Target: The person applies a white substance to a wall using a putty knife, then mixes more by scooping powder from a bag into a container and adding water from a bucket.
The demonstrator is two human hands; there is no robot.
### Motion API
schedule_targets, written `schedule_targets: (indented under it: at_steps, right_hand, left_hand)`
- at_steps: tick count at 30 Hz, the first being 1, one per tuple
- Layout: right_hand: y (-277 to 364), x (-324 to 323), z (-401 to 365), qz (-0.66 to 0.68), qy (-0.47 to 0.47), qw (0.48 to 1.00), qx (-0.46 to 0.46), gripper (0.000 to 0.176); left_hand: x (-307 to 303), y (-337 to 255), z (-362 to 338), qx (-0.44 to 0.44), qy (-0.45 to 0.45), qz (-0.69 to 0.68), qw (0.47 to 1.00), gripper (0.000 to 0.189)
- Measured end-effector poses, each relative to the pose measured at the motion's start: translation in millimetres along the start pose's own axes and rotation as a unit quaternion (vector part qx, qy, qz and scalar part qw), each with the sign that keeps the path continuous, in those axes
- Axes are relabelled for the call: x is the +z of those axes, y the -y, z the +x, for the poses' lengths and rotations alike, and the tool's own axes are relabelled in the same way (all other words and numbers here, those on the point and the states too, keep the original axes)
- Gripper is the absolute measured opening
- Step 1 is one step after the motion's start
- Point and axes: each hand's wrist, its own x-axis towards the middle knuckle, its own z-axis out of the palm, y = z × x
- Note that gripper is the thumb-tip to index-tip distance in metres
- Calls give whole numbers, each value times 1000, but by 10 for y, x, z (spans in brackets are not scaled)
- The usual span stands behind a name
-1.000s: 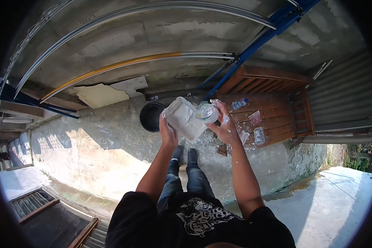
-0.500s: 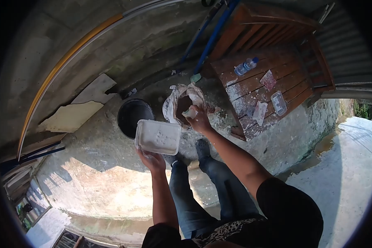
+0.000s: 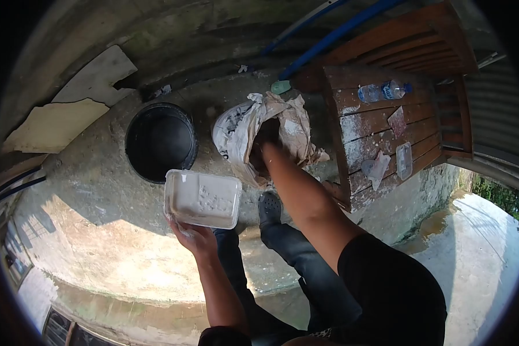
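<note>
A whitish rectangular plastic container [image 3: 203, 199] with pale powder inside rests in my left hand [image 3: 195, 235], which grips its lower edge from below. My right hand [image 3: 264, 142] reaches into the open mouth of a crumpled paper sack [image 3: 234, 135]; its fingers are hidden in the dark inside, so what they hold does not show. Left of the sack, a round black bucket [image 3: 161, 142] stands on the concrete floor, just above the container.
At the right a brown wooden bench [image 3: 363, 124], dusted with white powder, bears a plastic bottle [image 3: 394, 90], a clear box [image 3: 404, 161] and wrappers. A green object [image 3: 280, 87] lies behind the sack. Broken boards [image 3: 57, 124] lean at the left wall.
My right hand has gone from the sack's mouth down into it, taking the pale lump it held out of sight. The view has come closer to the sack and bucket.
</note>
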Motion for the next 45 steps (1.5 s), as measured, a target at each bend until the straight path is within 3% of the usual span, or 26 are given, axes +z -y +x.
schedule_targets:
  at_steps: [2, 10, 17, 20, 22, 23, 25, 26, 27, 29, 31, 32, 37, 38, 39, 40, 42, 44, 45]
  right_hand:
    - [38, -101, 14, -24, 3, 1000, -13, 55]
    - [621, -426, -751, -112, -12, 991, -72, 57]
    - [928, -1266, -943, -189, -29, 974, -122, 58]
    - [1273, -1640, -963, -213, -33, 967, -136, 59]
    - [1574, -1965, -1016, -417, 205, 885, -28, 54]
    - [1511, -1937, -993, -417, 203, 885, -29, 54]
    - [1232, -1727, -911, -189, 104, 969, -119, 78]
    - [1061, -1540, -837, -189, 106, 969, -119, 78]
    - [861, -1306, -729, -199, 143, 967, -74, 64]
    - [544, -962, -563, -207, 183, 961, -28, 63]
    - [356, -843, -487, 3, 112, 987, -117, 66]
    - [337, -819, -495, 3, 114, 987, -118, 66]
    - [593, -943, -769, 67, -93, 993, -20, 63]
    - [600, -968, -704, -39, -68, 996, -29, 66]
    - [626, -1008, -727, -39, -68, 997, -28, 66]
    - [729, -1117, -778, 133, -39, 990, 12, 68]
    - [972, -1348, -907, 458, 23, 884, 88, 73]
    - [1129, -1480, -972, 725, 82, 667, 153, 78]
    - [1106, -1441, -929, 725, 84, 667, 152, 78]
  left_hand:
    - [34, -31, 66, -1, -43, 31, 999, 50]
    - [67, 1, 276, 3, -20, 53, 998, 51]
    - [350, -42, 275, -35, -54, 31, 997, 54]
    - [213, 39, 339, -45, -28, 10, 999, 53]
    - [180, 96, 346, -52, -27, 4, 998, 54]
    - [171, 113, 357, -56, -25, -3, 998, 54]
    - [150, 134, 360, -58, -16, -13, 998, 52]
    - [136, 141, 357, -62, -7, -21, 998, 50]
    - [141, 139, 350, -62, -8, -19, 998, 50]
    - [178, 119, 333, -13, 23, 64, 998, 46]
    - [178, 102, 332, -20, 14, 53, 998, 45]
    - [181, 106, 334, -23, 7, 38, 999, 44]
    - [140, 134, 352, -40, 4, -4, 999, 45]
    - [144, 129, 351, -56, -5, -18, 998, 45]
    - [170, 120, 350, -56, -5, -17, 998, 45]
    - [223, 105, 348, -59, -12, -5, 998, 46]
    - [360, 56, 324, -61, -19, 7, 998, 46]
    - [499, 19, 285, -59, -68, 56, 994, 49]
    - [443, 45, 314, -57, -69, 55, 994, 49]
